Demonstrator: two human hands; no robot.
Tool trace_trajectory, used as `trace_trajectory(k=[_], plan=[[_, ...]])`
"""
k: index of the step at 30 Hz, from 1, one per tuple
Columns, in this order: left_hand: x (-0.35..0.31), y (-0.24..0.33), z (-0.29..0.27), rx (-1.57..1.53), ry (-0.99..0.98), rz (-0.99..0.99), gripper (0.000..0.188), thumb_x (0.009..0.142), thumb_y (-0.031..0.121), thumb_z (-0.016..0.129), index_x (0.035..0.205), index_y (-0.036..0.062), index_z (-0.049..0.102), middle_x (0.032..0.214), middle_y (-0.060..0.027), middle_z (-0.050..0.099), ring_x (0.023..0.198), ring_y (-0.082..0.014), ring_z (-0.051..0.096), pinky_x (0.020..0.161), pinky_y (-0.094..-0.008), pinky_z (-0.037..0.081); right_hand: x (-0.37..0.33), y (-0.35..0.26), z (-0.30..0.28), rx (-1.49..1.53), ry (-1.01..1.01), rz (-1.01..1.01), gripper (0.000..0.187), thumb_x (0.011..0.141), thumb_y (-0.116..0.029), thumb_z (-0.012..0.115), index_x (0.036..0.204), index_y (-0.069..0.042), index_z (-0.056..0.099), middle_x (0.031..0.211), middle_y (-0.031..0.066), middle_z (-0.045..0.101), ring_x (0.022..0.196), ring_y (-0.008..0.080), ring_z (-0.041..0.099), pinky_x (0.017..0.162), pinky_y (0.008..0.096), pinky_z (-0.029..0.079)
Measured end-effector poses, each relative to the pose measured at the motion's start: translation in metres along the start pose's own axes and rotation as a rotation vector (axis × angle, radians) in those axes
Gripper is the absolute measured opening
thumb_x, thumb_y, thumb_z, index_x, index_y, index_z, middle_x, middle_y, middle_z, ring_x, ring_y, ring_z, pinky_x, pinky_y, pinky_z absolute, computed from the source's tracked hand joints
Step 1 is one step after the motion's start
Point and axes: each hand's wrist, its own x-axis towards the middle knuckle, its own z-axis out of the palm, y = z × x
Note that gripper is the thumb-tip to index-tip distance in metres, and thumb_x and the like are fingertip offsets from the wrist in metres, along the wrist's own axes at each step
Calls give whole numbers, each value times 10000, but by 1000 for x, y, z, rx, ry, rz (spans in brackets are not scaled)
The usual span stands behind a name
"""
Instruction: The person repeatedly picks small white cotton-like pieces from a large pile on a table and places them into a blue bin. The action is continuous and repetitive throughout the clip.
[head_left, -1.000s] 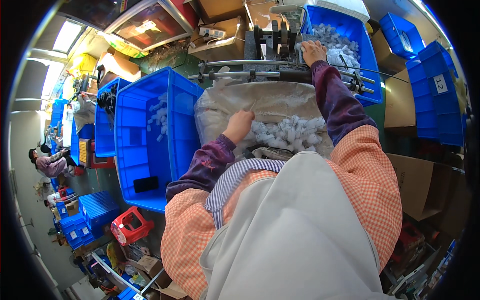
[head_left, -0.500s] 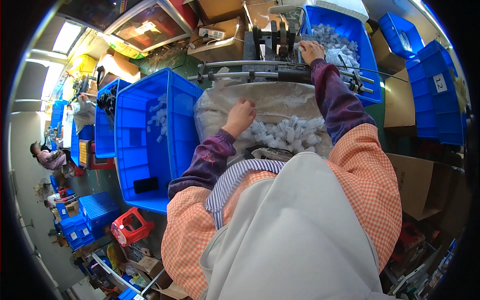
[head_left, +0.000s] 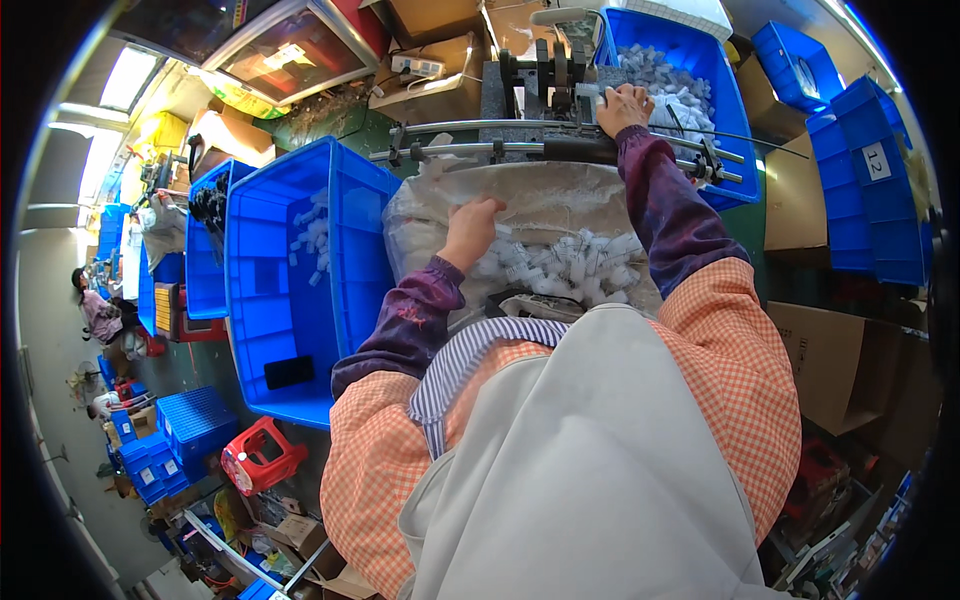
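Observation:
My left hand [head_left: 472, 232] hovers over a pale plastic sheet [head_left: 560, 195] spread in front of me. Its fingers curl together toward the right, and anything between them is too small to make out. Close to it on the sheet lies a heap of small white translucent plastic pieces [head_left: 575, 265]. Farther off, my right hand [head_left: 626, 110] rests at the right side of a small dark bench machine [head_left: 545, 85]. The fingers there are bent down and closed against the machine; what they grip is hidden. Two metal rails [head_left: 470, 127] run across in front of the machine.
A large blue bin [head_left: 265, 340] on my left holds some white pieces and a black phone [head_left: 289, 372]. Behind my right hand a blue bin [head_left: 735, 120] holds more pieces. Cardboard boxes [head_left: 825, 360] and blue crates [head_left: 870, 190] stand at right, a red stool [head_left: 262, 455] at lower left.
My left hand has shifted slightly left, its fingers pointing more to the right. My right hand stays by the machine, a little lower in the picture, with its fingers more bent.

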Motion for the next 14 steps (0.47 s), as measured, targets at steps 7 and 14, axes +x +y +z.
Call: trace_trajectory(k=[7, 14], plan=[[9, 23, -8, 8, 80, 199, 268, 749, -9, 468, 980, 109, 537, 879, -76, 592, 844, -295, 552, 680, -400, 443, -2, -50, 3, -22, -10, -72, 284, 833, -267, 437, 985, -109, 618, 1065, 91, 551, 1107, 276, 390, 930, 467, 227], [5, 11, -8, 84, 33, 140, 278, 820, 71, 511, 1095, 86, 472, 916, -122, 606, 867, -320, 557, 695, -377, 468, -1, -29, -2, -16, -55, -90, 275, 761, -261, 505, 985, -138, 608, 1025, 86, 558, 1071, 269, 423, 892, 463, 248]])
